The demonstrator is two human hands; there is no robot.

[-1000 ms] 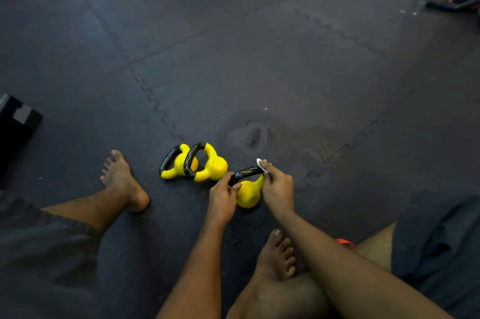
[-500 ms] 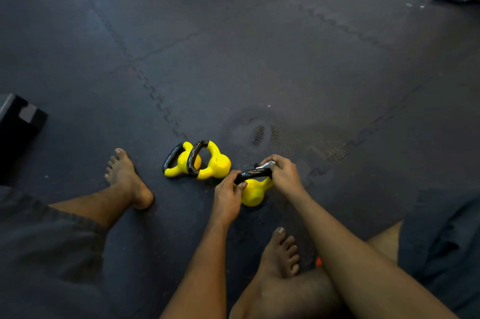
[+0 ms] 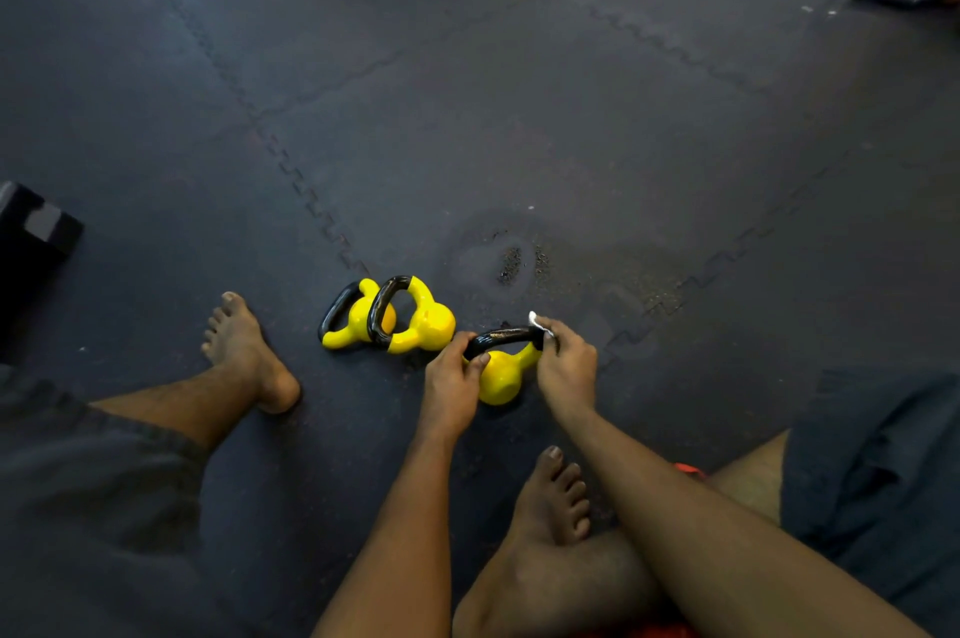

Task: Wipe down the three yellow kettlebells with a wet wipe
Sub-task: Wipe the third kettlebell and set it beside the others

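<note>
The small yellow kettlebell with a glossy black handle (image 3: 498,377) lies tipped on its side on the dark interlocking rubber floor mat (image 3: 519,118), just ahead of the seated person's crossed right foot (image 3: 553,497). It is likely cast metal under a smooth coating: rigid, dense for its size, and apt to roll on its round body, so it looks best steadied by the handle loop, which also looks slick once damp. The left hand (image 3: 449,380) does this, with fingers and thumb curled round the handle's left end where it meets the yellow body. The right hand (image 3: 569,367) pinches a crumpled white wet wipe (image 3: 535,320) against the handle's right end, wrist bent inward and fingertips closed on the cloth. Both forearms reach forward from the lower edge of the view. The wipe is soft and limp, so it needs a firm pinch to rub rather than slide. To the left of this kettlebell, a second yellow kettlebell (image 3: 428,325) and a third yellow kettlebell (image 3: 356,323) lie touching each other, untouched by either hand. Farther left lies the bare left foot (image 3: 244,351).
</note>
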